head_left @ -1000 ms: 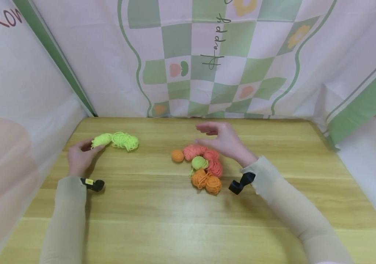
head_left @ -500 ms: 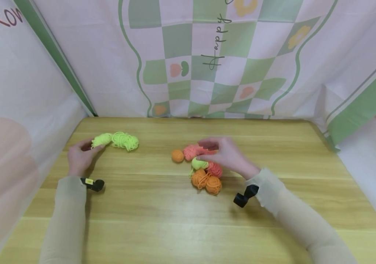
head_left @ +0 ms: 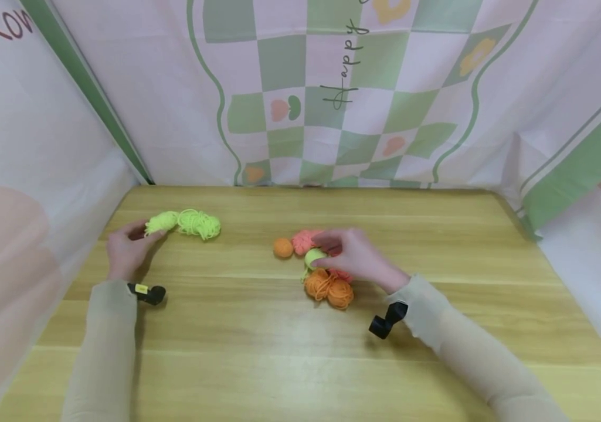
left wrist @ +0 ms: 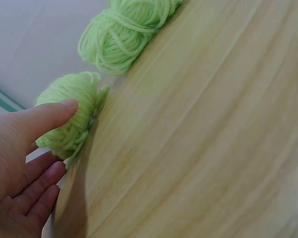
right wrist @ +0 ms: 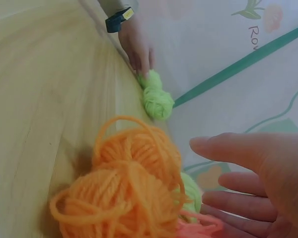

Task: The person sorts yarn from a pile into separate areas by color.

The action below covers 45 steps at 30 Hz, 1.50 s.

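At the table's left, my left hand point(head_left: 127, 252) has thumb and fingers on either side of a bright green yarn ball point(head_left: 162, 222). The thumb lies against the yarn in the left wrist view. Touching that ball is a second, looser bright green yarn ball point(head_left: 199, 224). My right hand point(head_left: 357, 258) is over the yarn cluster, thumb and fingers apart around a lighter green yarn ball point(head_left: 313, 258). Coral yarn point(head_left: 304, 241) is partly hidden under this hand. Two orange yarn balls point(right wrist: 124, 198) sit just in front, covering part of the green ball in the right wrist view.
A small orange yarn ball point(head_left: 282, 248) sits left of the coral yarn. The wooden table point(head_left: 237, 340) meets printed cloth point(head_left: 173, 117) at its back and sides. Each wrist wears a small black camera point(head_left: 387, 320).
My right hand has come down and toward me from above the coral yarn, to the light green ball in the cluster. The left hand stays at the bright green yarn.
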{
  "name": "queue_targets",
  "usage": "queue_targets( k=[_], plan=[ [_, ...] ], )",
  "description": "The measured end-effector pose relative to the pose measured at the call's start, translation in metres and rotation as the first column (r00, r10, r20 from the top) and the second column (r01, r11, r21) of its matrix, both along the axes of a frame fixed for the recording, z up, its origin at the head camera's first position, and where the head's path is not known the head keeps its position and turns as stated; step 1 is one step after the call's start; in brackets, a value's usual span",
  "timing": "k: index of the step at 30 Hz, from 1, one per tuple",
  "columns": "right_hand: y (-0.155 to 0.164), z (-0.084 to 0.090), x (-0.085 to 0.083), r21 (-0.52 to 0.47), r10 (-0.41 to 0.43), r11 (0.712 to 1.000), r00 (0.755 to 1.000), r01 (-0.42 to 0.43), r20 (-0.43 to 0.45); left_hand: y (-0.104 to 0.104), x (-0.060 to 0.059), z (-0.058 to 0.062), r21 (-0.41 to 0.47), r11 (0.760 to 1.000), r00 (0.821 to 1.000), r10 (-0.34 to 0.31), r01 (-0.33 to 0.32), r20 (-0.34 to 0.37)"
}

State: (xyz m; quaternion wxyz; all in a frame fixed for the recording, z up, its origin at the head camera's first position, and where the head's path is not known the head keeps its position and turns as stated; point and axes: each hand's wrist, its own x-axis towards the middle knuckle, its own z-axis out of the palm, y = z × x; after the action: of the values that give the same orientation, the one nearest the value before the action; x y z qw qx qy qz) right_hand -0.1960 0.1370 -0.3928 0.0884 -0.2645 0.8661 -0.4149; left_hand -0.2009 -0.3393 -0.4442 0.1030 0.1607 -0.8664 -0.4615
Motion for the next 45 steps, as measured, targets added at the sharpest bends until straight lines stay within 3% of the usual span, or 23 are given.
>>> queue_targets(
  k=[22, 45],
  plan=[
    [-0.0072, -0.0042, -0.0032, 0.083, 0.026, 0.996, 0.999, -0.023, -0.038, 0.0009, 0.0008, 0.0037, -0.023, 0.999, 1.0, -0.022, 0.022, -0.02],
    [-0.0091, -0.0082, -0.0061, 0.161, 0.055, 0.986, 0.993, -0.039, -0.101, 0.0009, 0.0017, 0.0028, -0.008, 1.0, 1.0, -0.005, 0.005, -0.004]
  ],
)
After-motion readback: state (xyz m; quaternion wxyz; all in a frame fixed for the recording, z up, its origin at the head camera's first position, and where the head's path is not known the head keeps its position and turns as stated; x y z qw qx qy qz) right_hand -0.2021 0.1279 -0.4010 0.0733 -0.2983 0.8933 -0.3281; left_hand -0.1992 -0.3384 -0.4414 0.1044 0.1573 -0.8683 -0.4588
